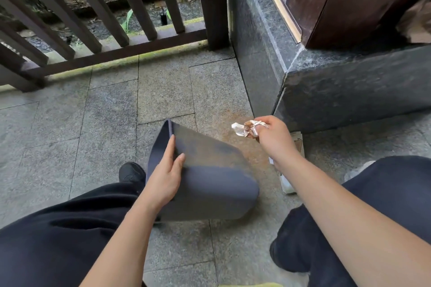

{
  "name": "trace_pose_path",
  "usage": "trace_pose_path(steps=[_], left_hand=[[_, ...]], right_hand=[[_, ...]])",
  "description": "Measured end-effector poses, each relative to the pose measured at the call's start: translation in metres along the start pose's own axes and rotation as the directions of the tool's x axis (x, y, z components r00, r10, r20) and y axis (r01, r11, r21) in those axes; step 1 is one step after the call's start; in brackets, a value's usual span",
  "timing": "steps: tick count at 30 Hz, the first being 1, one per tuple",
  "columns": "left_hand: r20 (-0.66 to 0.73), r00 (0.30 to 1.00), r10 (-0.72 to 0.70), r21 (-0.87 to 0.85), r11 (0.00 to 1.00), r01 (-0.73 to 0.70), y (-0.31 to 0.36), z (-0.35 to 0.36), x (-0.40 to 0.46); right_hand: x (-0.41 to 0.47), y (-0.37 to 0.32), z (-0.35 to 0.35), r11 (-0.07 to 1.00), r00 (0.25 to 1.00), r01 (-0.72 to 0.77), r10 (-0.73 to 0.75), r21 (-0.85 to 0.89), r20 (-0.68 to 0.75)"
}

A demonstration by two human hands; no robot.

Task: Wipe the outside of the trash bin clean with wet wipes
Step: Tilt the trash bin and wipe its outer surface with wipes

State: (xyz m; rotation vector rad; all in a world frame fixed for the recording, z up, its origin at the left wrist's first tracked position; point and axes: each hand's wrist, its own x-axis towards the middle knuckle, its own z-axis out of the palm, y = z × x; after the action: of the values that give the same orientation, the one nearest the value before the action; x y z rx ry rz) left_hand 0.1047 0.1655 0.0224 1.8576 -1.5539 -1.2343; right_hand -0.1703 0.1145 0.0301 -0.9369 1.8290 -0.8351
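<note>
Hiding the wipes pack [288, 179] — right hand [274, 140] pinching soiled wipe [247, 128].

Trash bin [210, 179] blue-grey, brown-smudged; wet wipe [245, 129] white, brown-stained
</note>
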Motion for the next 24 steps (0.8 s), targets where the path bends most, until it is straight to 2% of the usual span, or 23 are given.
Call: trace_pose_path(steps=[3, 5, 9, 12, 15, 17, 24], left_hand=[[-0.051, 0.998, -0.035, 0.022, 0.999, 0.036, 0.006, 0.000, 0.000], [-0.062, 0.996, -0.065, -0.022, 0.998, 0.064, 0.007, -0.002, 0.006], [-0.023, 0.983, -0.181, -0.285, 0.944, 0.167, 0.004, -0.005, 0.022], [-0.024, 0.946, -0.322, -0.436, 0.855, 0.280, 0.002, -0.001, 0.030], [-0.181, 0.911, -0.371, -0.353, 0.889, 0.292, -0.002, -0.002, 0.039], [-0.236, 0.899, -0.370, -0.303, 0.907, 0.294, -0.003, -0.002, 0.042], [-0.216, 0.930, -0.297, -0.188, 0.947, 0.259, -0.007, 0.006, 0.033]], right_hand=[[-0.003, 0.017, 0.018, 0.993, 0.999, -0.017, 0.022, -0.118, 0.042], [-0.008, 0.040, 0.025, 0.983, 0.997, -0.067, 0.074, -0.168, 0.034], [-0.026, 0.092, 0.030, 0.956, 0.972, -0.234, 0.232, -0.178, -0.032], [-0.035, 0.109, 0.039, 0.959, 0.976, -0.217, 0.213, -0.183, -0.039], [-0.034, 0.112, 0.048, 0.961, 0.991, -0.132, 0.137, -0.245, 0.002], [-0.034, 0.115, 0.051, 0.950, 0.993, -0.100, 0.113, -0.297, 0.028], [-0.045, 0.134, 0.064, 0.922, 0.985, -0.062, 0.119, -0.382, 0.128]])
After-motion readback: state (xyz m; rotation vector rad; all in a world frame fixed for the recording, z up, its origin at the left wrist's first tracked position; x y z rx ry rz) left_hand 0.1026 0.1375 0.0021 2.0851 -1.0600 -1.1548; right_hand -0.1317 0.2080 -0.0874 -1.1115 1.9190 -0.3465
